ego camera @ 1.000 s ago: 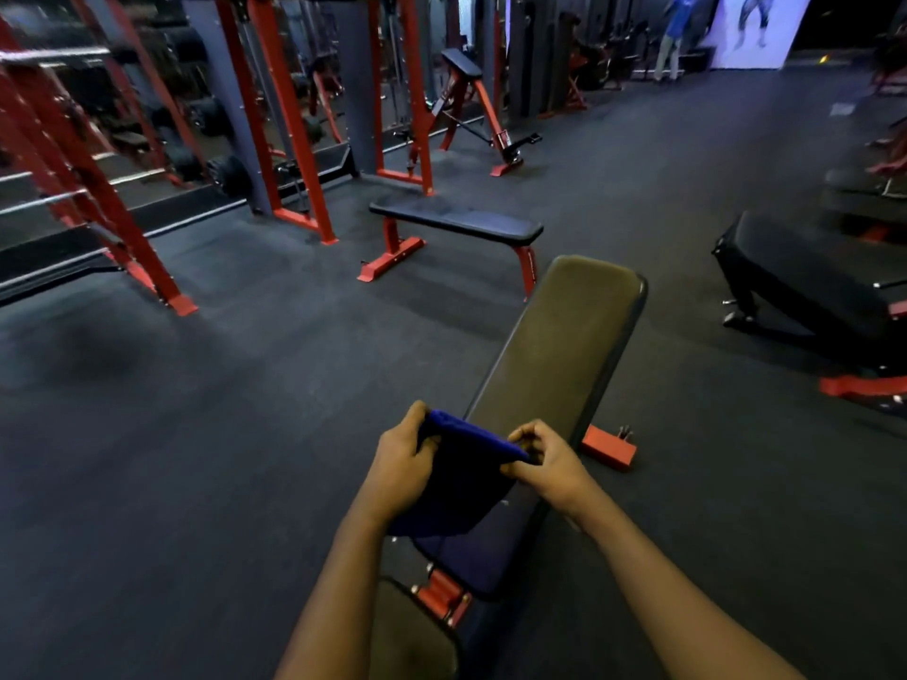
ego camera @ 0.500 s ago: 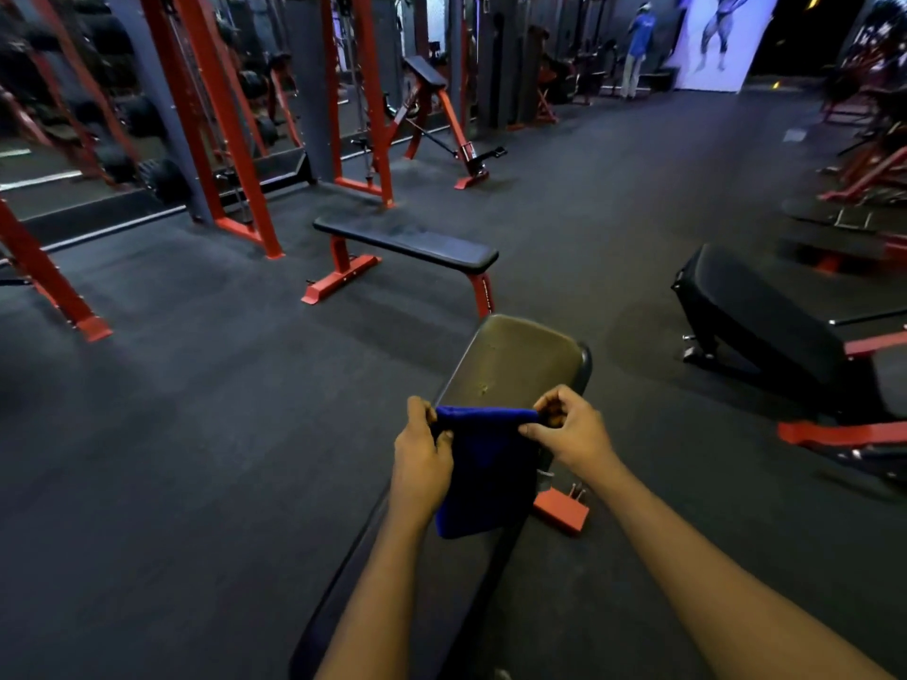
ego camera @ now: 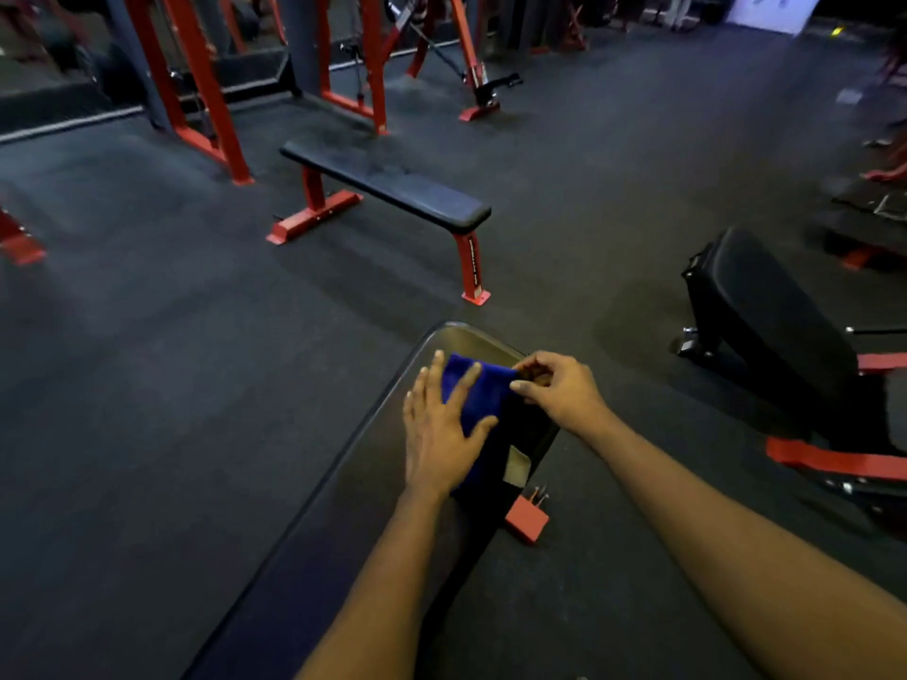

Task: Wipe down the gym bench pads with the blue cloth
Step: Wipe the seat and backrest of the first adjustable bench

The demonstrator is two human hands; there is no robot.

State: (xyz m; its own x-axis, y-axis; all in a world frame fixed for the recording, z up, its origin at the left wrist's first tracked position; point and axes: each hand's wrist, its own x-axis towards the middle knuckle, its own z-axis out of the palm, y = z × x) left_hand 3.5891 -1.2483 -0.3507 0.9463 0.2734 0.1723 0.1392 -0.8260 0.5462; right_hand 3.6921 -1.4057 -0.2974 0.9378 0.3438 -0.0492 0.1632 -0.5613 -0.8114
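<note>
The left hand [ego camera: 441,429] lay flat on the cloth [ego camera: 483,385], fingers straight and spread, pressing it down onto the pad [ego camera: 343,507] without curling round it. The right hand [ego camera: 559,390] pinched the cloth's far right corner between thumb and curled fingers. The palm of the left hand covered the cloth's left part, and two fingertips reached nearly to its far edge.

The blue cloth sat on the far end of the pad, close to the rounded tip. Its right side hung over the pad's right edge into shadow, where its lower outline was hard to tell. A pale patch [ego camera: 518,466] showed on the side of the pad just below it; what it was could not be made out.

The pad ran from the lower left of the view up toward the middle, dark and slightly glossy. A red foot [ego camera: 527,518] of its frame stood on the floor [ego camera: 172,385] just beside the right edge, under the cloth.

Beyond the pad's tip, well apart, stood a flat bench [ego camera: 392,184] with a black top and red legs. Behind that rose red racks [ego camera: 206,90]. To the right, a black inclined bench [ego camera: 765,311] sat on a red base, apart from the right arm. The far background was blurred and dim.
</note>
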